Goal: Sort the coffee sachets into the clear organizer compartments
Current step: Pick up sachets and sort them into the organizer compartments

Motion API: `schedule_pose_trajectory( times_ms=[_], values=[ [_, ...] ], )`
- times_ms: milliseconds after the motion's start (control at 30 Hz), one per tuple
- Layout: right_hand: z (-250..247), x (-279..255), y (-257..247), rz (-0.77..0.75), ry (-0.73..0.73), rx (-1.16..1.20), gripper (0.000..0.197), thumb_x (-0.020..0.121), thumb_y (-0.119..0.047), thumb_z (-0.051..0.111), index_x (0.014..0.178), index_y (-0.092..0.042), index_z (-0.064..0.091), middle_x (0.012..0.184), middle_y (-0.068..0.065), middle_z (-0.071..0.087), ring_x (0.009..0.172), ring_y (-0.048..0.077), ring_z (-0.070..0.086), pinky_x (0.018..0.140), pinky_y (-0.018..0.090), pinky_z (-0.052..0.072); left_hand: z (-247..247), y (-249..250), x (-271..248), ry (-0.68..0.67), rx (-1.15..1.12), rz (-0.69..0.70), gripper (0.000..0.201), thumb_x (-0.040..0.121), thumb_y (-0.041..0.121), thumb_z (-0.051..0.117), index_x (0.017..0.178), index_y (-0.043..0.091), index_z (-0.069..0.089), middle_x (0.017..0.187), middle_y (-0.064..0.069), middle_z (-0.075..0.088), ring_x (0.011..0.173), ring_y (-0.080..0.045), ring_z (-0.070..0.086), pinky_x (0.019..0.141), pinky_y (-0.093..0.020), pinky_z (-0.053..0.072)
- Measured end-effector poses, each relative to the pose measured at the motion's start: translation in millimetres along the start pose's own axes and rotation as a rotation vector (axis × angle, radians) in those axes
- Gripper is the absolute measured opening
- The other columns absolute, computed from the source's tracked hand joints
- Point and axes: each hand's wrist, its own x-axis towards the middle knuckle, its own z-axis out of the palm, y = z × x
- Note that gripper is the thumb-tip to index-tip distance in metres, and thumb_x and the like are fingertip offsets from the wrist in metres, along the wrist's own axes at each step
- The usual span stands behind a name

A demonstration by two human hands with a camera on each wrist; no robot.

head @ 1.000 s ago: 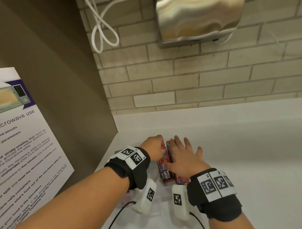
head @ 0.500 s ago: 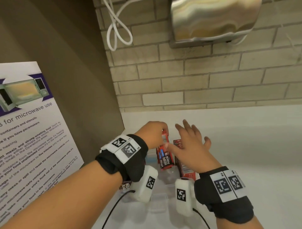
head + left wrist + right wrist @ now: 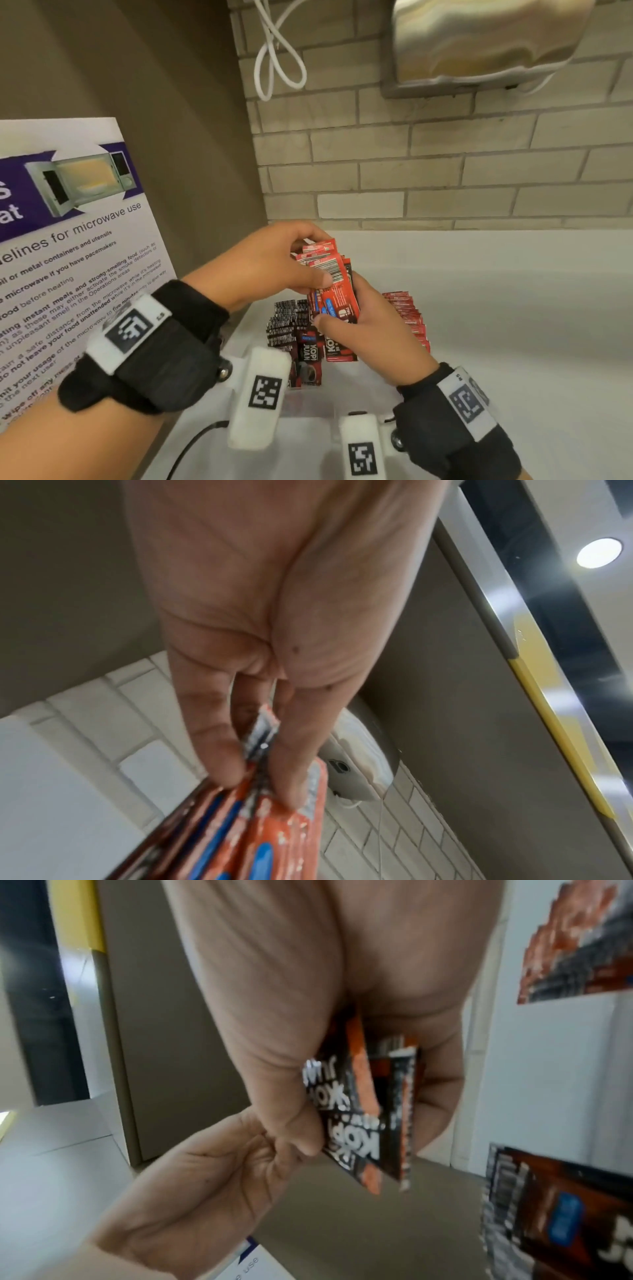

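Both hands grip red "KOPI" sachets.

I'm looking at a shared workplace pantry: a poster of microwave-use guidelines leans by the white counter, with a steel wall dispenser on the brick wall and stacked coffee sachets.

Microwave poster left; steel dryer, white cable on brick wall.
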Motion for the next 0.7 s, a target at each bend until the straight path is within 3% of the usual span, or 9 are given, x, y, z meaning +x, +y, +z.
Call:
schedule_pose_trajectory(
  times_ms=[200,333,433,500,600,700],
  values=[
    [11.1,5.4,-3.1,0.045,-0.035,0.357,0.046,0.081,-0.004,0.065,0.121,-0.023,0.052,0.112,0.008,0.066,0.105,0.024,0.063,0.095,0.042,0.050,14.9,-42.1,-23.4,0.206,-0.476,0.003,0.066,0.070,0.033,0.080,0.128,0.025,0.050,0.126,-0.001,0.059,0.108,-0.015,0.062,0.085,-0.031,0.051],
    [24.3,12.0,-6.1,0.074,-0.129,0.555,0.055,0.075,-0.006,0.067,0.125,-0.017,0.045,0.110,0.008,0.066,0.099,0.017,0.065,0.087,0.031,0.053,33.6,-52.4,-41.0,0.098,-0.834,-0.048,0.050,0.078,0.030,0.061,0.126,0.014,0.056,0.117,-0.010,0.067,0.100,-0.019,0.066,0.076,-0.028,0.054],
    [38.3,11.5,-8.9,0.024,-0.191,0.440,0.052,0.077,-0.015,0.066,0.123,-0.021,0.042,0.110,0.000,0.066,0.101,0.011,0.065,0.089,0.031,0.052,43.1,-54.9,-45.5,0.136,-1.013,-0.092,0.047,0.076,0.025,0.063,0.120,0.009,0.061,0.104,-0.014,0.069,0.089,-0.022,0.069,0.068,-0.031,0.057],
    [42.1,10.4,-10.7,-0.042,-0.211,0.274,0.048,0.085,-0.019,0.064,0.124,-0.025,0.038,0.118,-0.003,0.060,0.108,0.007,0.061,0.094,0.031,0.050,46.1,-56.8,-47.1,0.186,-1.068,-0.125,0.046,0.077,0.022,0.070,0.120,0.009,0.062,0.108,-0.018,0.067,0.091,-0.025,0.068,0.074,-0.035,0.059],
    [38.9,11.0,-7.6,-0.141,-0.185,0.012,0.047,0.088,-0.026,0.061,0.126,-0.029,0.033,0.120,-0.007,0.041,0.111,-0.003,0.049,0.095,0.018,0.045,50.3,-59.5,-49.5,0.208,-1.102,-0.148,0.035,0.075,0.027,0.060,0.106,0.014,0.071,0.107,-0.015,0.069,0.089,-0.022,0.069,0.076,-0.034,0.057],
    [35.8,11.8,-2.0,-0.206,-0.136,-0.231,0.058,0.084,-0.046,0.057,0.131,-0.027,0.030,0.115,-0.009,0.031,0.109,-0.008,0.035,0.092,0.010,0.037,53.5,-60.6,-51.2,0.197,-1.090,-0.153,0.036,0.080,0.030,0.055,0.109,0.015,0.069,0.105,-0.013,0.070,0.089,-0.021,0.069,0.075,-0.035,0.057]
  ],
)
